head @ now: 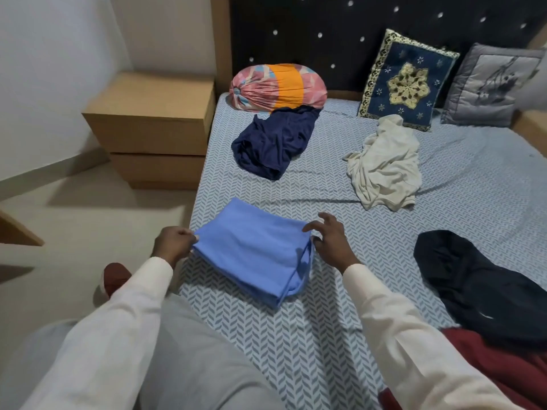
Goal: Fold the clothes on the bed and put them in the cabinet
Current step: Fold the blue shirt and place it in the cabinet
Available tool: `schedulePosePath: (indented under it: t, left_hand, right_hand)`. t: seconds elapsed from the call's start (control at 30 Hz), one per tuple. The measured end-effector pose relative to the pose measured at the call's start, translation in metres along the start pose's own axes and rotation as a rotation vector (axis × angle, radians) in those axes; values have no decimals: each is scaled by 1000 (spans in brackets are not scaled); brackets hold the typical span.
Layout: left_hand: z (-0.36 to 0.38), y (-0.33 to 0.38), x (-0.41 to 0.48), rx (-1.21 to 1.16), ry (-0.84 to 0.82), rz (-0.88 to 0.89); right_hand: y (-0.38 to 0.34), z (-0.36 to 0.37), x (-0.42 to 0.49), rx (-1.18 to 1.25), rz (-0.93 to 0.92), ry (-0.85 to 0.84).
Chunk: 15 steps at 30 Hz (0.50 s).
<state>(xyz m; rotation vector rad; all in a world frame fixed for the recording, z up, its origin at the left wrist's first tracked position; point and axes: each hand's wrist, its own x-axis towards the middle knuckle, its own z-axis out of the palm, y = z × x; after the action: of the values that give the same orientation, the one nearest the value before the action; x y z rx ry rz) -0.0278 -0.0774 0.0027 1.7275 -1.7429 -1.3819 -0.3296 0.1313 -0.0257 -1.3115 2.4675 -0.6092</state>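
- The left hand (174, 242), low and left of centre in the frame, is curled tight and pinches the left corner of the light blue folded cotton garment (254, 253).
- The right hand (328, 241) sits at the garment's right corner with fingers spread loose. The fingertips touch the cloth and I see no real grip.
- The step in hand looks like finishing or squaring the last fold. The blue piece is already a compact, several-layer rectangle with tidy edges, and only a loop of hem sticks out at its lower right side.
- It lies near the left edge of the bed with the blue-grey herringbone sheet (296, 335), just in front of the person.
- Next, I'd guess, both hands need to slide under it and lift it flat so the layers don't slip apart.
- Unfolded pieces are left: a crumpled navy blue garment (275, 143) at upper centre, a rumpled cream-white garment (384, 164) to its right, a black heaped garment (473, 282) at the right, and a maroon cloth (503, 365) in the lower right corner.
- A light-brown wooden drawer unit (154, 122) stands beside the bed at upper left. I can't tell whether it is the cabinet meant.
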Motion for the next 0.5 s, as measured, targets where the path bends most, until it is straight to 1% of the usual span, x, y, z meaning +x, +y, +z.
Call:
schedulePosePath:
  t: [0.07, 0.1, 0.13, 0.17, 0.2, 0.27, 0.33, 0.4, 0.43, 0.5]
  left_hand:
    - [-11, 0, 6, 267, 150, 92]
    - [-9, 0, 1, 364, 198, 145]
    - [-1, 1, -7, 396, 219, 197]
    - [12, 1, -18, 392, 194, 257]
    - [27, -1, -32, 389, 115, 331]
    - [64, -9, -63, 426, -99, 470]
    - [98, -18, -90, 611, -273, 570]
    - [121, -24, -109, 922, -316, 676]
    - [127, -26, -116, 1016, -309, 706]
    - [135, -29, -122, 1073, -266, 712]
  right_hand:
    - [-5, 6, 11, -14, -40, -83]
    - [-5, 8, 16, -22, -50, -114]
    - [-4, 10, 22, -26, -58, -129]
    - [-3, 11, 27, -22, -57, -137]
    - [-2, 9, 31, -20, -50, -154]
    - [-4, 3, 37, -60, -57, -220]
    - [-2, -2, 44, -120, -74, -285]
    - [1, -5, 49, -174, -95, -322]
    - [3, -6, 50, -199, -107, -344]
    - [6, -4, 52, -245, -113, -389]
